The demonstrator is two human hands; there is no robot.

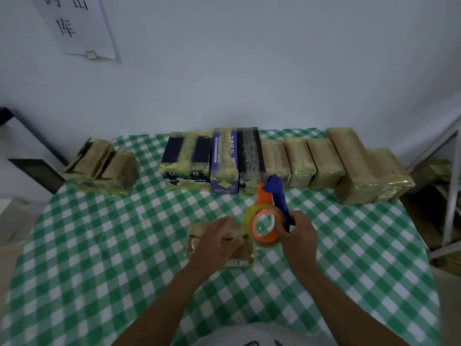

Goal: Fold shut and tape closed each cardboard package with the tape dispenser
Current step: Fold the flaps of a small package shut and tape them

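Right hand (299, 237) is gripping the tape dispenser (268, 221). My fingers are curling round the blue handle and my thumb is lying near the orange hub. The roll is standing on edge with its lower rim at the right end of the package (199, 237). Touching or just clear of it, I cannot tell through the blur. The dispenser's head is pointing away from me.

Left hand (217, 242) is lying on top of that package, fingers fairly straight, pressing down on the lid. It is pinching nothing that I can make out.

The package is lying flat on the green checked cloth (99, 270), straight in front of me, well apart from the others.

Step, as I am reading it: the flaps are folded shut and held, and taping is about to begin. The next move is calling for the tape's free end to be stuck down at the right edge. Then comes a steady pull across the seam, with the left hand holding the lid flat and shifting clear of the path.

Along the far edge, a row of packages (299, 161) is standing side by side, glossy with tape and apparently finished. At far left, a heap of boxes (102, 166) is showing raised flaps, so those are likely waiting.
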